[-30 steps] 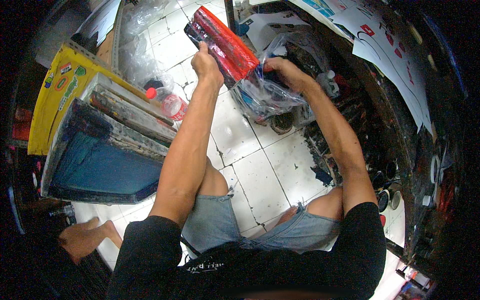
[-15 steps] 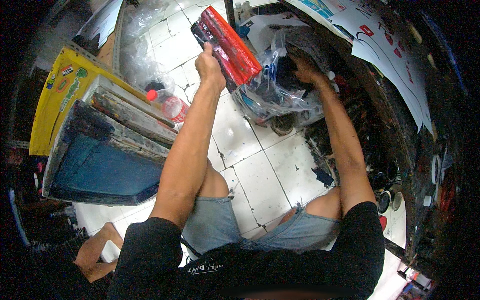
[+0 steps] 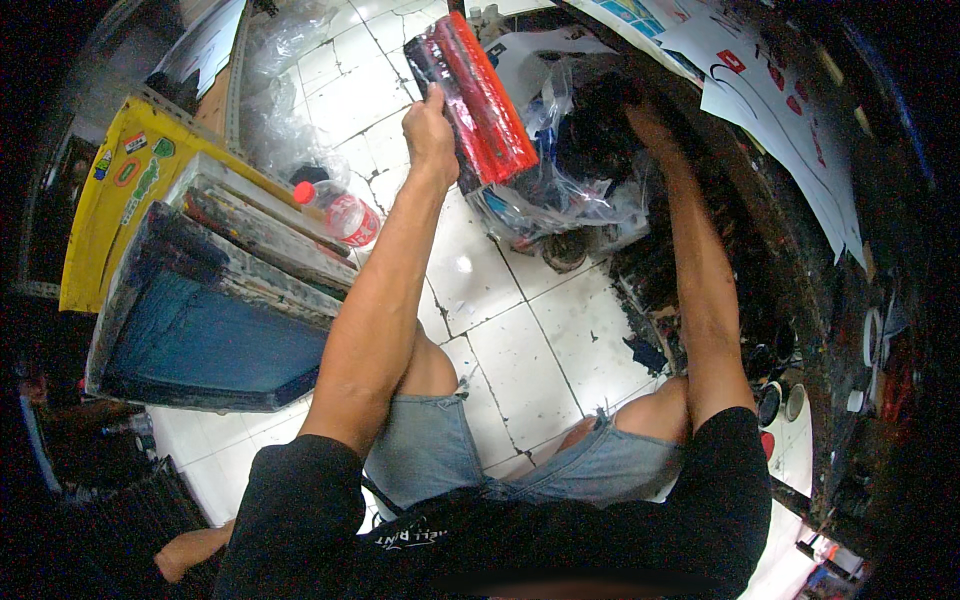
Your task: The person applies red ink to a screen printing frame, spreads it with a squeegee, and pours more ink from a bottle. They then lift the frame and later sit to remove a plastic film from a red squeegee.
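Observation:
My left hand grips the near-left edge of a wide, flat squeegee-like tool, with its thumb along the dark side. Glossy red ink coats the tool, brightest along its right edge. It is held tilted above the floor, its lower end over a clear plastic bag. My right hand is in the shadow at the bag's right side. Next to it lies a dark, crumpled mass, perhaps cloth. The right fingers are too dark to tell what they hold, if anything.
At the left stand framed screens and a yellow panel with stickers. A plastic bottle with a red cap lies near my left forearm. Printed sheets hang at the right. Another person's limb shows at lower left.
My left hand and the red-inked tool have shifted slightly right. My right hand has moved right and up into shadow. The dark mass looks larger. The other person's limb has moved.

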`<state>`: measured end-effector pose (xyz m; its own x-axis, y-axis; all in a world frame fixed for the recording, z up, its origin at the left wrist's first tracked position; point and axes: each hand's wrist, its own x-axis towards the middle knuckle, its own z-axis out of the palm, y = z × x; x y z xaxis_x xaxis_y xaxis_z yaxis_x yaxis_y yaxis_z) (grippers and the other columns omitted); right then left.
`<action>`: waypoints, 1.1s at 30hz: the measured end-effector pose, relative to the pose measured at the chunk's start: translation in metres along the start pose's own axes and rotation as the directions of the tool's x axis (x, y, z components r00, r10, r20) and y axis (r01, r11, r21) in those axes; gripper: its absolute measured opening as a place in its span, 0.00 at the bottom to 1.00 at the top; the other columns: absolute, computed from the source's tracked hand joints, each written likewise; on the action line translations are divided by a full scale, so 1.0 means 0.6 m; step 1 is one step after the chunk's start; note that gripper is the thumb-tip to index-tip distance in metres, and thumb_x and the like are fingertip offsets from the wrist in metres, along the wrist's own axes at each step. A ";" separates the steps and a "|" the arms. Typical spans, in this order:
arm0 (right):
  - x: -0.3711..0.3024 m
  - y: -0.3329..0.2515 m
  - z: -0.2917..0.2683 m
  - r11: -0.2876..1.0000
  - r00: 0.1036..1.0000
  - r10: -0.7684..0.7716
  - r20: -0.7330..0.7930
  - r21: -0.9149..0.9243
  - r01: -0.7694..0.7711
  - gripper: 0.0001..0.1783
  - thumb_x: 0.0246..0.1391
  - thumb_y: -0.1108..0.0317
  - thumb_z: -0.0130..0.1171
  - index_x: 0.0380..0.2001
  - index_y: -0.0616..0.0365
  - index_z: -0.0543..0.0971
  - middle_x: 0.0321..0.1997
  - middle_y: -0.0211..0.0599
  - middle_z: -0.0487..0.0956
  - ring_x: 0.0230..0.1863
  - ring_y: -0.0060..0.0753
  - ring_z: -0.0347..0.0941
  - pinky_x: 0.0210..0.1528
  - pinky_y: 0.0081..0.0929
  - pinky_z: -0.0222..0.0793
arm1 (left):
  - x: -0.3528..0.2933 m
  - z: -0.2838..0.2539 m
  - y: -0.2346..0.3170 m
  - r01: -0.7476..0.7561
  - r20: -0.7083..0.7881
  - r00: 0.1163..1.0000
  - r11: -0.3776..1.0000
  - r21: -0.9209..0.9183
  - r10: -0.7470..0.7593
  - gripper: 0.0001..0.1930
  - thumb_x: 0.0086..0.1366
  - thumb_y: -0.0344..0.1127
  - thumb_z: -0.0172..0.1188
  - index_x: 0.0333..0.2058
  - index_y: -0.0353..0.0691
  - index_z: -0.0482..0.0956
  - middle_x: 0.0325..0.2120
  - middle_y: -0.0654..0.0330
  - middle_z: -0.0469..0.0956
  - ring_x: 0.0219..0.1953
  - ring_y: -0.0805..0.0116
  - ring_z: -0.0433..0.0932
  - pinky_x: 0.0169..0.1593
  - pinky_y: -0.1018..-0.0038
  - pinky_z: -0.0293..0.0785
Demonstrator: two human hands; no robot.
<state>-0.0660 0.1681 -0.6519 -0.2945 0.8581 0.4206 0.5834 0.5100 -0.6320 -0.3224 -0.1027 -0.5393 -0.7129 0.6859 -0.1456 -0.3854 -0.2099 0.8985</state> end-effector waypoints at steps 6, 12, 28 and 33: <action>-0.006 -0.105 -0.040 0.781 0.930 0.222 0.292 0.518 -0.349 0.26 0.58 0.57 0.54 0.56 0.58 0.71 0.64 0.43 0.67 0.65 0.43 0.60 0.68 0.37 0.49 | -0.028 0.003 0.001 0.037 0.092 0.994 0.984 0.177 -0.054 0.17 0.69 0.43 0.52 0.32 0.31 0.73 0.25 0.59 0.74 0.27 0.70 0.71 0.34 0.69 0.70; -0.055 -0.284 -0.079 0.502 0.914 0.239 0.327 0.765 -0.404 0.26 0.56 0.53 0.59 0.54 0.57 0.75 0.63 0.39 0.69 0.63 0.38 0.61 0.66 0.34 0.51 | -0.060 0.032 -0.014 -0.008 0.199 0.978 0.936 0.351 -0.066 0.17 0.69 0.44 0.52 0.32 0.33 0.74 0.24 0.59 0.75 0.23 0.71 0.72 0.31 0.72 0.72; -0.055 -0.257 -0.006 0.307 0.834 0.364 0.415 0.792 -0.528 0.14 0.49 0.67 0.65 0.40 0.59 0.81 0.43 0.35 0.81 0.45 0.32 0.74 0.55 0.29 0.64 | -0.103 0.066 -0.026 -0.169 0.191 0.979 0.795 0.582 0.068 0.20 0.65 0.46 0.57 0.31 0.28 0.75 0.23 0.52 0.76 0.27 0.66 0.74 0.34 0.67 0.69; -0.083 -0.302 -0.040 0.375 0.894 0.153 0.421 0.812 -0.447 0.11 0.48 0.70 0.65 0.36 0.61 0.80 0.36 0.35 0.82 0.40 0.29 0.76 0.49 0.26 0.68 | -0.102 0.063 -0.024 -0.109 0.100 0.993 0.865 0.491 0.068 0.18 0.66 0.44 0.57 0.28 0.31 0.74 0.21 0.58 0.74 0.24 0.70 0.72 0.29 0.69 0.69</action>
<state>-0.1390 0.0314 -0.5427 -0.4930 0.8700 0.0053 -0.2647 -0.1442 -0.9535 -0.2511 -0.1155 -0.5276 -0.6756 0.7361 -0.0422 0.0316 0.0861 0.9958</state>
